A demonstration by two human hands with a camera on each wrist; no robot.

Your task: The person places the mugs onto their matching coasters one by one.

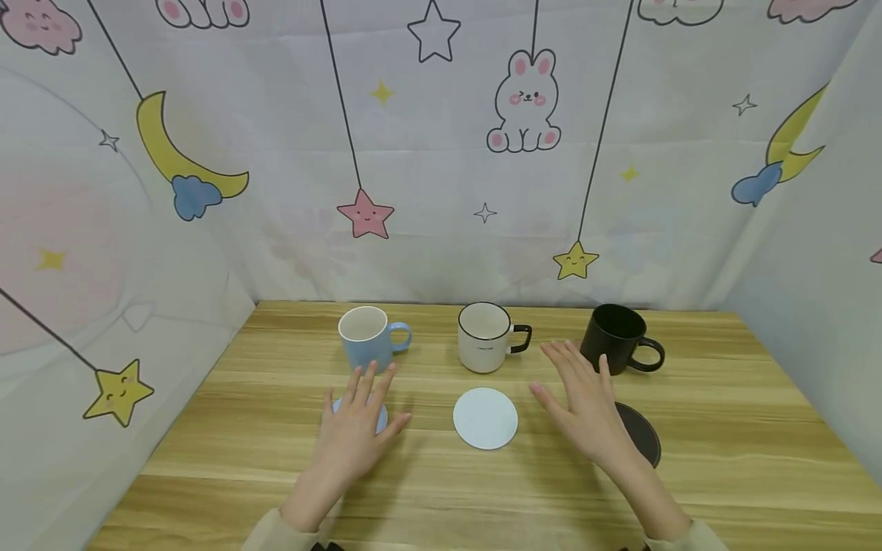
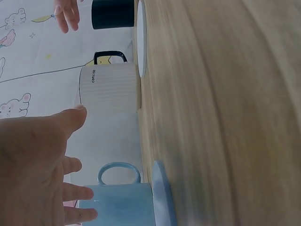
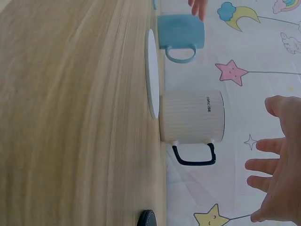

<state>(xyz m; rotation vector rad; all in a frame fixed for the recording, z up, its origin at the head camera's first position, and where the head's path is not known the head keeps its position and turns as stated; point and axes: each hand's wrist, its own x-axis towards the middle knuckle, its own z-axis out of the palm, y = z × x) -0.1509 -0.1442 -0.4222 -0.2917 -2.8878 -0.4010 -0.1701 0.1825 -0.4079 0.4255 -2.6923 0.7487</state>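
Note:
My left hand [image 1: 356, 428] hovers with spread fingers over a light blue coaster [image 1: 380, 420], in front of a blue mug [image 1: 365, 348]. Nothing is in its grasp. My right hand [image 1: 586, 405], fingers also spread and holding nothing, is above the table beside a black coaster [image 1: 642, 435], just short of a black mug [image 1: 613, 337]. Between the hands stands a white mug [image 1: 482, 344] with a black rim and handle, and a white coaster [image 1: 485, 418] lies in front of it. In the right wrist view the white mug [image 3: 190, 117] shows small lettering.
The mugs stand upright in a row along the back of a wooden table [image 1: 441, 497], handles to the right. Behind and at both sides hangs a white curtain [image 1: 441, 153] printed with stars, moons and rabbits.

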